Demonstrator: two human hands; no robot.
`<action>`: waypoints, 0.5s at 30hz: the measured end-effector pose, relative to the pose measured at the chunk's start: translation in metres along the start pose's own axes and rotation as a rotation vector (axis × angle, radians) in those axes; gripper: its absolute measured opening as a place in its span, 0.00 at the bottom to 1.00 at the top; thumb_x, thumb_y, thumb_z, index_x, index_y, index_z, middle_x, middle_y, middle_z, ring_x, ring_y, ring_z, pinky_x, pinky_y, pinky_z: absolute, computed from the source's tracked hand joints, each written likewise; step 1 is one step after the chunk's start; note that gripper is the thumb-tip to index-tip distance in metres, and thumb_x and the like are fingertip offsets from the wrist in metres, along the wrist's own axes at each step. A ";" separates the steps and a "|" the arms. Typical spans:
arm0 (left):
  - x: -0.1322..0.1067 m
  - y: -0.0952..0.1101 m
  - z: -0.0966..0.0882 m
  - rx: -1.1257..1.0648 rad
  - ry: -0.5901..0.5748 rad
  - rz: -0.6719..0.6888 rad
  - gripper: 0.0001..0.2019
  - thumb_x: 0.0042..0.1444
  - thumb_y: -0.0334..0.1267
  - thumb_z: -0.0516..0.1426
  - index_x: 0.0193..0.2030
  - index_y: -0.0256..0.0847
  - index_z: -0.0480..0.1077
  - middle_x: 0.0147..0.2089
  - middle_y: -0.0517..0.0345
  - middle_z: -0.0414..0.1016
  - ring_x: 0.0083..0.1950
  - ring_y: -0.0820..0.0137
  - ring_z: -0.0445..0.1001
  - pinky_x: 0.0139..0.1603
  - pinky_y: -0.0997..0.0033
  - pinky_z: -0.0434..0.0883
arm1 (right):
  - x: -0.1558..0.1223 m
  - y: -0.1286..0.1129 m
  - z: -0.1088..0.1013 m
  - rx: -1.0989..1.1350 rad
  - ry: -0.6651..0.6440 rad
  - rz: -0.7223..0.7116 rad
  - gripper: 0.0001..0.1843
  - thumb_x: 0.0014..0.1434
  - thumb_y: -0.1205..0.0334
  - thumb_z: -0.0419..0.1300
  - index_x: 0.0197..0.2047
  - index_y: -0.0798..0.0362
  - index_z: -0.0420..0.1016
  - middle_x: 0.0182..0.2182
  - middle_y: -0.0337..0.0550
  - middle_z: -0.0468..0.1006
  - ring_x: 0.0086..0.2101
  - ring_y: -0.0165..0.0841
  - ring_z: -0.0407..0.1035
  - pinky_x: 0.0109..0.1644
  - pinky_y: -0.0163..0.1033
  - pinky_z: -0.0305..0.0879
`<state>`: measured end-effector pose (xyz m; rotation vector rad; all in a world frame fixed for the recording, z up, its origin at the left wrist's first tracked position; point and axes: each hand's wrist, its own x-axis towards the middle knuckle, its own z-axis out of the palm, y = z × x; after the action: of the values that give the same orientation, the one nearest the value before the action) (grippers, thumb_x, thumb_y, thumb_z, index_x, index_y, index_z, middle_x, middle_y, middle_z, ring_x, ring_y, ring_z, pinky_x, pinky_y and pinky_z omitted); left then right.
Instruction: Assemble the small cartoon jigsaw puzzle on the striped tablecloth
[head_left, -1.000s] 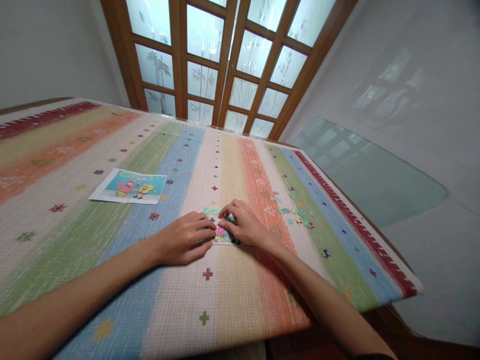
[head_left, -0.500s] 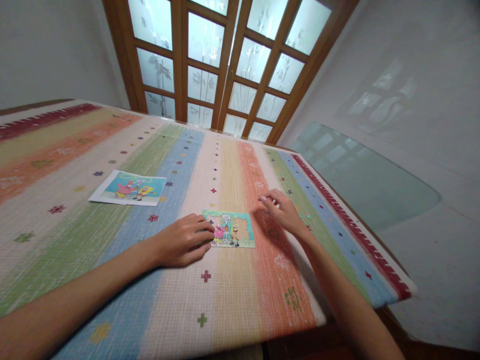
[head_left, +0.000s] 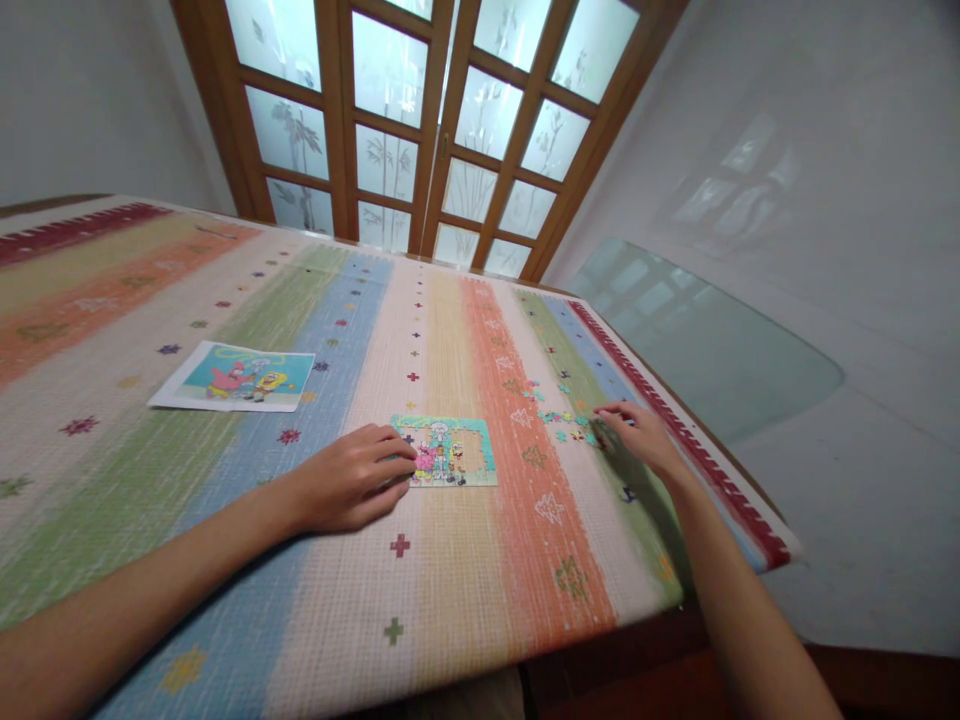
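A partly assembled cartoon jigsaw puzzle lies flat on the striped tablecloth, with bare patches on its right and upper left. Against its left edge rests my left hand, palm down, its loosely bent fingers apart and the fingertips touching the puzzle's border. Farther right, several loose jigsaw pieces are scattered over the white and green stripes. My right hand is just above their right end, fingers stretched out towards them. No piece shows in its fingers, though they are small in view.
A printed picture sheet of the same cartoon figures lies to the left. The tablecloth covers the table up to its near edge. Beyond stand wooden glazed doors, with a white wall on the right.
My right hand has moved right, away from beside the puzzle to the loose pieces, uncovering many of them. The left hand stays at the puzzle's edge. The whole view has shifted slightly.
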<state>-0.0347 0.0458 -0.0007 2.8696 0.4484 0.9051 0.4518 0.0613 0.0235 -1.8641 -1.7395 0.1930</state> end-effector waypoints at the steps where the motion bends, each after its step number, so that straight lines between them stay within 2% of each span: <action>1: 0.000 0.000 0.000 0.003 0.001 0.000 0.10 0.69 0.33 0.53 0.50 0.39 0.75 0.49 0.49 0.82 0.49 0.60 0.77 0.52 0.56 0.76 | -0.003 0.002 -0.003 0.001 0.004 -0.008 0.18 0.55 0.47 0.58 0.33 0.50 0.82 0.35 0.50 0.84 0.34 0.43 0.74 0.44 0.48 0.70; 6: 0.001 0.000 -0.002 0.002 0.009 0.002 0.10 0.69 0.33 0.53 0.50 0.39 0.75 0.48 0.48 0.82 0.48 0.61 0.78 0.51 0.57 0.76 | -0.010 0.001 -0.009 -0.011 0.065 -0.036 0.19 0.56 0.47 0.57 0.36 0.50 0.84 0.36 0.50 0.83 0.32 0.41 0.71 0.42 0.47 0.69; 8: 0.001 0.000 -0.002 -0.004 0.006 -0.003 0.11 0.69 0.33 0.53 0.50 0.39 0.75 0.48 0.48 0.82 0.48 0.61 0.78 0.51 0.57 0.76 | -0.012 -0.001 -0.007 -0.015 0.051 -0.047 0.19 0.56 0.46 0.57 0.36 0.50 0.84 0.34 0.50 0.82 0.31 0.40 0.71 0.41 0.47 0.70; 12: 0.001 0.000 -0.001 -0.010 0.008 -0.001 0.10 0.69 0.33 0.53 0.50 0.38 0.76 0.48 0.48 0.82 0.48 0.60 0.78 0.51 0.55 0.76 | -0.013 -0.010 0.008 0.013 -0.033 -0.102 0.22 0.57 0.43 0.58 0.39 0.51 0.85 0.35 0.51 0.81 0.31 0.40 0.71 0.41 0.48 0.69; 15: 0.001 0.001 -0.002 -0.020 0.015 -0.003 0.10 0.69 0.33 0.54 0.50 0.39 0.76 0.48 0.48 0.82 0.47 0.60 0.78 0.50 0.56 0.76 | -0.013 -0.020 0.022 -0.003 -0.068 -0.159 0.23 0.60 0.41 0.58 0.42 0.50 0.85 0.36 0.52 0.80 0.35 0.42 0.72 0.44 0.49 0.69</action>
<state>-0.0349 0.0454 0.0012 2.8451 0.4417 0.9256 0.4225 0.0556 0.0120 -1.7299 -1.9255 0.1937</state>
